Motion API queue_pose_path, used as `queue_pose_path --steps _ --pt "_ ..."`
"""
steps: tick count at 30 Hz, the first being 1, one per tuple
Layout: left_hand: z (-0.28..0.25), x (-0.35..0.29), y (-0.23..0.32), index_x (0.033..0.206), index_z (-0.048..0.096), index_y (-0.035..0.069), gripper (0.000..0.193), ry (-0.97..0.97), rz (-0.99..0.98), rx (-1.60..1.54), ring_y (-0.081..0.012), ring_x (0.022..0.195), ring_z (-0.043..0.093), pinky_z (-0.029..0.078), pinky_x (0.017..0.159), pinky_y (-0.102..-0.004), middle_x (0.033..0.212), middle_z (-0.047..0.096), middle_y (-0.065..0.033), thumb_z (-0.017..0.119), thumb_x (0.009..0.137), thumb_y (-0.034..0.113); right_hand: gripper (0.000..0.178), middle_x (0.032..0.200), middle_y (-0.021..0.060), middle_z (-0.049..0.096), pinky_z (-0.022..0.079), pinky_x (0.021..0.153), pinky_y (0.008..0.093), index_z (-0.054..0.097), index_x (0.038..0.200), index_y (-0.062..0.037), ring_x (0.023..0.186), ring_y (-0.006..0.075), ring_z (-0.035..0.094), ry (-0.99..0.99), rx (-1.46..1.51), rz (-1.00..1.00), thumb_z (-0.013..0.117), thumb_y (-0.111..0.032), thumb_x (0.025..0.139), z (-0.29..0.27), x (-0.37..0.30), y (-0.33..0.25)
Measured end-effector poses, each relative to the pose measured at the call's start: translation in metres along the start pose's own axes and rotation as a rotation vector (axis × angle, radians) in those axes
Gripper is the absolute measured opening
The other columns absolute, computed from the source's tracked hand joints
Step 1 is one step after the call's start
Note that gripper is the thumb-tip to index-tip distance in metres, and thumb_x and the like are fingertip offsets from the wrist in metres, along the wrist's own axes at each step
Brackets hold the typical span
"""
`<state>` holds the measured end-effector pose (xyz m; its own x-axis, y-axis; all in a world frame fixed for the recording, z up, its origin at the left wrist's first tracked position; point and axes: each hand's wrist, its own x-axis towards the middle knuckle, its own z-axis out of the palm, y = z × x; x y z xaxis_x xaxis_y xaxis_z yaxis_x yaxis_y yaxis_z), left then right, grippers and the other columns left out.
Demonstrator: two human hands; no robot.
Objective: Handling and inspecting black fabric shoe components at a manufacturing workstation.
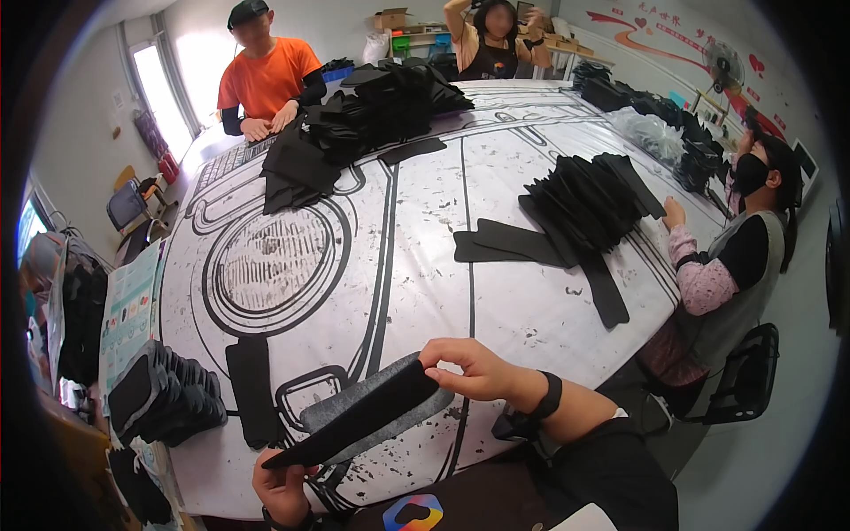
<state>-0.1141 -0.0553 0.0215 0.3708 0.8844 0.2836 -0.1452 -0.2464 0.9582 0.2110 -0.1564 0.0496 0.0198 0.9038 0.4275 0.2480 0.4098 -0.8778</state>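
Observation:
Between my two hands is a long black fabric piece (359, 416) with grey, fuzzy-looking flaps showing along both sides. Its lower left end is pinched in my left hand (282, 494), close to the table's near edge. At the upper right end, my right hand (471, 369) grips it between thumb and fingers. Just beyond my left hand, a flat black strip (253, 389) lies on the table. Left of that strip stands a row of black and grey folded pieces (168, 394), packed closely together.
The big table (416, 292) has a white cover with black line drawings. A fanned pile of black strips (584, 203) lies right of centre, near a seated person (753, 239). Farther back is a large black heap (381, 106), beside a person in orange (268, 75). Another person (496, 44) is at the far side.

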Motion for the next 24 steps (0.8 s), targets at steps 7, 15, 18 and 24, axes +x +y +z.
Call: queue_pose_path --steps 7,15,18,24 --pt "-0.003 -0.002 -0.001 0.105 0.049 0.001 0.027 -0.011 -0.026 0.020 -0.0152 0.067 0.062 0.052 0.054 -0.0240 0.088 0.062 -0.0109 0.062 0.085 0.011 0.021 0.085 0.0071 0.057 0.042 0.072 0.0271 0.059 0.099 0.0004 0.077 0.0154 0.053 -0.037 0.216 0.041 0.047 -0.017 0.093 0.000 -0.005 0.001" --pt "0.016 0.015 0.013 0.102 0.052 0.000 0.022 -0.019 -0.139 0.008 -0.0136 0.060 0.056 0.046 0.053 -0.0243 0.085 0.062 -0.0093 0.060 0.086 0.012 0.020 0.087 0.0044 0.055 0.043 0.075 0.0267 0.057 0.099 0.0013 0.079 0.0143 0.053 -0.053 0.258 0.040 0.051 -0.017 0.092 -0.001 -0.004 0.019" --pt "0.018 0.023 0.023 0.097 0.052 -0.002 0.016 -0.031 -0.219 -0.044 -0.0168 0.076 0.062 0.054 0.063 -0.0284 0.091 0.062 -0.0113 0.060 0.084 0.004 0.020 0.089 0.0022 0.054 0.043 0.076 0.0254 0.056 0.102 0.0009 0.081 0.0111 0.052 -0.042 0.397 0.154 0.057 -0.015 0.089 0.001 0.001 0.021" --pt "0.017 0.043 0.035 0.099 0.051 -0.002 0.015 -0.176 -0.399 -0.224 -0.0169 0.080 0.062 0.055 0.071 -0.0316 0.093 0.061 -0.0120 0.056 0.085 0.000 0.046 0.087 0.0077 0.060 0.047 0.069 0.0242 0.038 0.133 -0.0030 0.073 0.0100 0.055 0.231 0.373 0.285 0.053 -0.008 0.090 -0.015 0.019 0.014"
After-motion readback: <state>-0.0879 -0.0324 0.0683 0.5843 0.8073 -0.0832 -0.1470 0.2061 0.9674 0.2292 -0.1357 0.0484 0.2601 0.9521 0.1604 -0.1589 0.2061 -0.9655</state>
